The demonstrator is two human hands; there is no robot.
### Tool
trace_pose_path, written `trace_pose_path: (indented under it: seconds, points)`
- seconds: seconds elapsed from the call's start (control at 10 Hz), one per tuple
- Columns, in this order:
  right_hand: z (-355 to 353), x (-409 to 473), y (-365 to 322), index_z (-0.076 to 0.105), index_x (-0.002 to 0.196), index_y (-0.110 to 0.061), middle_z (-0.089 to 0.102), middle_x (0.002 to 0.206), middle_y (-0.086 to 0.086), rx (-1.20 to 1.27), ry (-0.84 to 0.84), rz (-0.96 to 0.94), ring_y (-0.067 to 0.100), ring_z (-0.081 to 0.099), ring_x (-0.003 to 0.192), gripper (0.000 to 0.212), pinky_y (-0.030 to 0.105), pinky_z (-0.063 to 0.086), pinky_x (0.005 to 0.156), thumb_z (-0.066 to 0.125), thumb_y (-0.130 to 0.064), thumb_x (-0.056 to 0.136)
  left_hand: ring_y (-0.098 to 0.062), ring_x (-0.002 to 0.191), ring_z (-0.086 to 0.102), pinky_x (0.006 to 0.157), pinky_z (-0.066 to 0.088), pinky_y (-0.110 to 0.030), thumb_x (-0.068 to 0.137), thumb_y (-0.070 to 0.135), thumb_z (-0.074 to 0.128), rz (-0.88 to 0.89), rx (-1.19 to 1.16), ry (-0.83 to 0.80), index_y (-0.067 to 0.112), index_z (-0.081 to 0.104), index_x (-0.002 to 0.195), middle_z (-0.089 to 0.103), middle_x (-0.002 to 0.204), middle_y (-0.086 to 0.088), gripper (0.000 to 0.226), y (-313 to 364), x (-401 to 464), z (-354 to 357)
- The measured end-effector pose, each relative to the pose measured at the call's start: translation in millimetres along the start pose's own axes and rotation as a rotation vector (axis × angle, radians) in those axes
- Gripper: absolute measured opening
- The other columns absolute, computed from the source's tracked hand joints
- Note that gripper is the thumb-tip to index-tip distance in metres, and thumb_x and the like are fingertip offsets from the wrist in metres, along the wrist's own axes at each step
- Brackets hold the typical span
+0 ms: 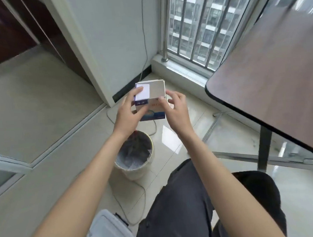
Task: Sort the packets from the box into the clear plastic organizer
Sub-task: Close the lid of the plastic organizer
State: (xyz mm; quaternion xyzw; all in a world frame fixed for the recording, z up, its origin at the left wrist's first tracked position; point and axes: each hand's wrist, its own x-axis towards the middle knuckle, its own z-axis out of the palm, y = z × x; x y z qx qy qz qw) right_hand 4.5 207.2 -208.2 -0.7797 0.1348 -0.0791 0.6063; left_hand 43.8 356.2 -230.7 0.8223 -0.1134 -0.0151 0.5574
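A small white-and-blue cardboard box (150, 100) is held in the air between both hands, above the tiled floor (180, 142) and a lined white waste bin (136, 155). The left hand (128, 112) grips its left side, fingers (138, 91) curled over the top edge onto a white flap. The right hand (175, 108) grips the right side — fingers curled round the corner. The box's top looks open; its contents cannot be made out. A dark wood-topped table (269, 70) stands to the right.
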Motion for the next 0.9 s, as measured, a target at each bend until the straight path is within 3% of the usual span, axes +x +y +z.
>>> trace_pose_path:
  seconds: [0.1,0.2,0.3,0.4,0.5,0.6,0.7,0.8,0.9]
  points:
    - [31,0,40,0.056,0.128,-0.013,0.043,0.115,-0.003,-0.044,-0.088,0.108,0.012,0.048,0.111,0.039,0.021,0.04,0.093,0.051,-0.033,0.095,-0.015,0.114,0.055,0.098,0.046,-0.043,0.082,0.036,0.066,-0.128,0.094,-0.014,0.055,0.046,0.12,0.047,0.126,0.006,0.047,-49,-12,-8]
    - [55,-1,79,0.058,0.115,-0.012,0.053,0.1,-0.007,-0.061,-0.194,0.204,0.011,0.055,0.095,0.025,0.017,0.045,0.076,0.051,-0.026,0.095,-0.016,0.109,0.058,0.1,0.045,-0.039,0.081,0.038,0.068,-0.263,0.155,-0.043,0.055,0.047,0.121,0.044,0.121,0.002,0.049,-99,-23,-10]
    - [80,2,120,0.049,0.127,-0.015,0.055,0.111,-0.005,-0.011,-0.292,0.394,0.015,0.056,0.101,0.033,0.021,0.046,0.081,0.052,-0.023,0.095,-0.019,0.107,0.058,0.101,0.043,-0.038,0.078,0.039,0.07,-0.392,0.186,-0.058,0.058,0.047,0.12,0.045,0.117,0.0,0.052,-149,-23,-8]
    - [102,9,153,0.048,0.126,-0.015,0.057,0.117,-0.003,0.007,-0.373,0.545,0.017,0.056,0.11,0.035,0.03,0.047,0.092,0.054,-0.025,0.093,-0.02,0.106,0.057,0.098,0.045,-0.039,0.078,0.027,0.07,-0.526,0.211,-0.069,0.045,0.049,0.128,0.053,0.116,0.001,0.057,-188,-22,-4]
    - [118,17,173,0.048,0.131,-0.012,0.056,0.123,0.001,-0.005,-0.458,0.659,0.015,0.053,0.108,0.042,0.028,0.045,0.091,0.055,-0.027,0.092,-0.019,0.116,0.054,0.102,0.042,-0.041,0.075,0.02,0.066,-0.658,0.138,-0.101,0.041,0.048,0.131,0.057,0.126,0.005,0.062,-213,-20,0]
    - [125,23,181,0.045,0.137,-0.011,0.05,0.134,0.004,-0.034,-0.514,0.693,0.016,0.049,0.113,0.047,0.027,0.042,0.092,0.053,-0.025,0.093,-0.017,0.122,0.048,0.1,0.038,-0.029,0.082,0.013,0.063,-0.75,0.107,-0.089,0.031,0.044,0.137,0.053,0.129,0.004,0.061,-221,-14,2]
    - [126,27,181,0.046,0.137,-0.014,0.05,0.136,0.001,-0.094,-0.505,0.641,0.017,0.048,0.12,0.045,0.028,0.041,0.098,0.052,-0.022,0.093,-0.019,0.125,0.047,0.098,0.036,-0.028,0.086,0.011,0.058,-0.753,0.163,-0.025,0.023,0.048,0.135,0.049,0.138,-0.004,0.051,-221,-10,1]
    - [121,25,169,0.056,0.128,-0.014,0.059,0.127,0.001,-0.235,-0.422,0.45,0.018,0.055,0.116,0.038,0.035,0.045,0.1,0.05,-0.017,0.091,-0.017,0.117,0.053,0.093,0.038,-0.024,0.089,0.015,0.055,-0.731,0.18,0.027,0.02,0.053,0.127,0.057,0.126,-0.001,0.039,-210,-9,-1]
    - [111,23,148,0.062,0.119,-0.016,0.067,0.113,0.0,-0.381,-0.322,0.261,0.016,0.061,0.102,0.032,0.034,0.049,0.091,0.049,-0.019,0.09,-0.015,0.104,0.06,0.089,0.044,-0.027,0.088,0.02,0.056,-0.685,0.131,0.072,0.025,0.058,0.117,0.065,0.102,0.006,0.029,-188,-5,3]
